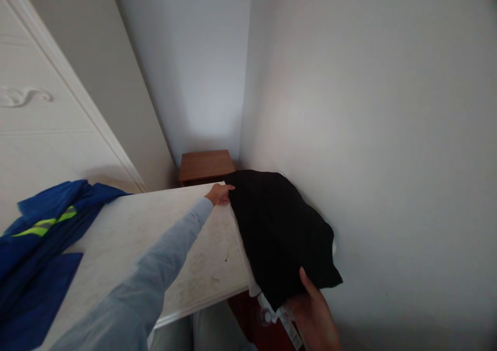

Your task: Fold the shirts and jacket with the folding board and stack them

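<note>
A plain black cloth spreads over the right end of a white table, close against the wall. At the cloth's far left corner, my left hand is closed in a pinch on its edge. Low on the right, my right hand grips the near edge, the thumb on top and the fingers partly hidden underneath. A strip of white material shows below the cloth along its left side. What supports the cloth from beneath is hidden.
Blue clothing with a yellow-green and grey stripe lies on the table's left. Behind stands a brown wooden cabinet in the corner. A white wardrobe rises at left, and a bare wall bounds the right.
</note>
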Demonstrator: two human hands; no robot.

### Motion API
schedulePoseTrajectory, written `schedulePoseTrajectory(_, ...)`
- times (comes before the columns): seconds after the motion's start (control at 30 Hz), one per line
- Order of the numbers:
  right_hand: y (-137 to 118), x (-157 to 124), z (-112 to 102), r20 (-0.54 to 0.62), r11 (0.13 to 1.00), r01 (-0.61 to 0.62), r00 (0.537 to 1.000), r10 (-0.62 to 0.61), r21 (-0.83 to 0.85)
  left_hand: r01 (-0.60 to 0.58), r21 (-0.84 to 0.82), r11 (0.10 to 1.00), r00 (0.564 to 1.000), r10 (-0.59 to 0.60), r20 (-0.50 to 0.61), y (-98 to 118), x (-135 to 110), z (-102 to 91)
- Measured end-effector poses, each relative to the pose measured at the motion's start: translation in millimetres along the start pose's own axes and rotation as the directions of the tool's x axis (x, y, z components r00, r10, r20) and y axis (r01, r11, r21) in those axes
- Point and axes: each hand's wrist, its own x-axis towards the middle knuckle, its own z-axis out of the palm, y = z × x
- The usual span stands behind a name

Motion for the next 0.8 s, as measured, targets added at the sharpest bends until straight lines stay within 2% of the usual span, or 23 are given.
schedulePoseTrajectory(0.13, 12, -6, 19, -0.012, 0.979, -0.108, 0.994, 0.112, 0.171, 0.080, 0.124, 0.989, 0.986, -0.096, 0.133, -12, -25, -5.5)
schedulePoseTrajectory(0.23, 22, -7, 16, -0.017, 0.965, -0.076, 0.996, 0.083, 0.251, 0.090, 0.162, 0.983, 0.949, -0.135, 0.287, -25, -47, -6.7)
schedulePoseTrajectory(0.3, 26, -9, 13, -0.013, 0.968, -0.035, 0.999, 0.039, 0.249, 0.046, 0.121, 0.992, 0.942, -0.083, 0.325, -38, -65, -3.7)
schedulePoseTrajectory(0.4, 29, -11, 16, 0.008, 0.974, -0.021, 1.000, 0.020, 0.225, -0.030, -0.018, 0.999, 0.979, 0.033, 0.200, -64, -100, 7.3)
schedulePoseTrajectory(0.47, 32, -12, 21, 0.007, 0.972, -0.020, 1.000, 0.019, 0.234, -0.024, -0.072, 0.997, 0.990, 0.033, 0.138, -86, -126, 18.1)
schedulePoseTrajectory(0.6, 43, -12, 22, -0.026, 0.975, 0.004, 1.000, 0.001, 0.222, -0.045, -0.080, 0.996, 0.988, 0.056, 0.142, -129, -172, 42.0)
schedulePoseTrajectory(0.7, 50, -12, 13, -0.031, 0.982, 0.000, 1.000, 0.006, 0.189, -0.067, -0.126, 0.990, 0.990, 0.081, 0.116, -154, -194, 56.3)
schedulePoseTrajectory(0.8, 43, -9, 3, -0.003, 0.985, 0.018, 1.000, -0.018, 0.171, -0.138, -0.187, 0.973, 0.985, 0.153, 0.073, -173, -204, 64.8)
